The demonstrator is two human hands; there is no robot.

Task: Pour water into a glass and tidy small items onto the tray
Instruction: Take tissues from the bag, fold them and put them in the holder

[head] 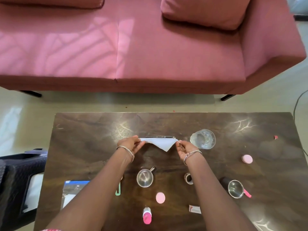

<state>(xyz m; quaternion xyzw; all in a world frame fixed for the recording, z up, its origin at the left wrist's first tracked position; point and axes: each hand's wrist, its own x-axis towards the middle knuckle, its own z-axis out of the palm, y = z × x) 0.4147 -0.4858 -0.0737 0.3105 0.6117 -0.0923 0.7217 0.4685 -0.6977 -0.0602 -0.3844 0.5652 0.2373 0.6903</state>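
Both hands hold a white paper napkin (160, 143) stretched above the dark table (86, 144). My left hand (131, 144) pinches its left corner and my right hand (185, 148) pinches its right corner; a loose corner hangs down between them. Just behind the napkin a thin shiny metal edge (160, 137) shows, perhaps the tray, mostly hidden. A clear glass (203, 139) stands to the right of my right hand. A small steel cup (144, 178) sits between my forearms, and another steel cup (235, 189) stands at the right.
Scattered on the table: two pink round lids (160, 198) (247, 159), a pink-capped bottle (147, 215), a tape roll (188, 178), a small box (195, 209), a green clip (118, 190), a booklet (73, 190). A pink sofa (150, 47) stands beyond, a black chair (18, 180) at left.
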